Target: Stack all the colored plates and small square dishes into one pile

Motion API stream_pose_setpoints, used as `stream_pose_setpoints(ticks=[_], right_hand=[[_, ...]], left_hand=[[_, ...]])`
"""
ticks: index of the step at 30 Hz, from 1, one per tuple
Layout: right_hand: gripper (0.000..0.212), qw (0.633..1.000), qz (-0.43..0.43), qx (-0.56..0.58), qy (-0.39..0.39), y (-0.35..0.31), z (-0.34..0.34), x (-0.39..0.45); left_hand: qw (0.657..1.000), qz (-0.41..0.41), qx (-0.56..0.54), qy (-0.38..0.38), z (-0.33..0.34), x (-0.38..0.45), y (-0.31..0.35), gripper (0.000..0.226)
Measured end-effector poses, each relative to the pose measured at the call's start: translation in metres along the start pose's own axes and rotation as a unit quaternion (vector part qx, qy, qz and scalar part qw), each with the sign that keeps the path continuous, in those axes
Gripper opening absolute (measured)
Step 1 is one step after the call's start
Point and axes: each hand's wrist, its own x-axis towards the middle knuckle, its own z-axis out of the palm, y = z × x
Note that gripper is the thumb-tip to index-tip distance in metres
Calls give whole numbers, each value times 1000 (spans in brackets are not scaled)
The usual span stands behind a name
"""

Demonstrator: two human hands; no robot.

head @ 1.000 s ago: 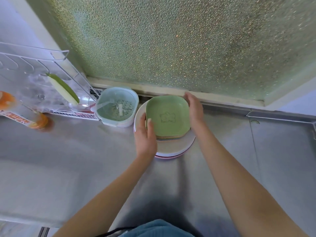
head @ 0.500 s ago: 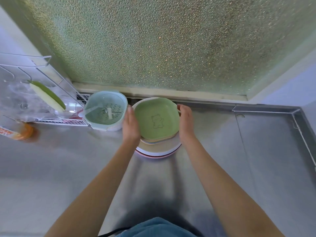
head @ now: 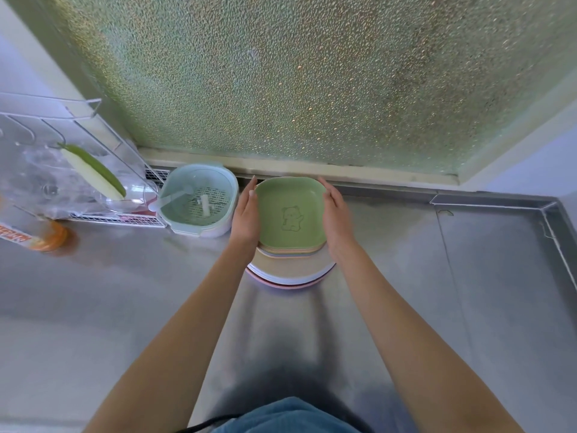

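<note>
A green square dish [head: 290, 214] with a bear outline tops a pile of several pastel square dishes [head: 290, 252]. That pile rests on stacked round plates [head: 290, 275], cream over white over pink, on the steel counter by the window sill. My left hand [head: 246, 217] lies flat against the left side of the square dishes, fingers straight and pointing away from me. My right hand [head: 337, 220] presses the right side the same way. Both hands hide the pile's side edges.
A pale green strainer basket [head: 199, 201] stands just left of my left hand. Further left is a white wire rack [head: 78, 145] with a clear container and an orange bottle [head: 37, 239]. Frosted window glass [head: 312, 89] rises behind. A raised steel rim [head: 555, 232] runs at the right.
My hands went from gripping the green dish's edges to lying flat along both sides of the square pile. The view shifted so the pile sits nearer the sill.
</note>
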Motion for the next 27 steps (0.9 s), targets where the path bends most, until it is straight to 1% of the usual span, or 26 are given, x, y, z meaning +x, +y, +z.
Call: stream_pose_setpoints(ticks=[2,7,10,13,15,17,20,23,24,25,27], right_hand=[[37,999,-26,7,18,3,-1,-6],[36,997,-47,22,54,9,2,-4],[38,997,-34,45,60,7,2,-3],[39,996,-3,73,44,5,-1,0],[39,997,16,72,33,8,-1,1],[38,997,32,51,48,11,1,0],[37,997,19,35,73,8,-1,-3],[38,998,14,31,50,8,0,-3],[38,999,15,20,37,5,-2,-5],[40,998,9,27,49,1,-9,-1],[44,992,-12,81,100,-13,-28,3]], left_hand=[[1000,-2,-10,9,2,-3,1,39],[1000,3,-7,14,4,0,-2,37],[1000,-3,-11,8,2,2,-1,38],[1000,-17,-22,-7,1,-2,4,40],[999,-16,-25,-15,2,0,2,40],[1000,-9,-23,-7,3,1,1,40],[1000,4,-21,-2,1,-1,2,39],[1000,10,7,-17,-1,1,1,41],[999,28,38,-15,-4,-6,7,42],[995,75,71,3,-10,-7,9,45],[972,197,116,60,-23,-19,24,51]])
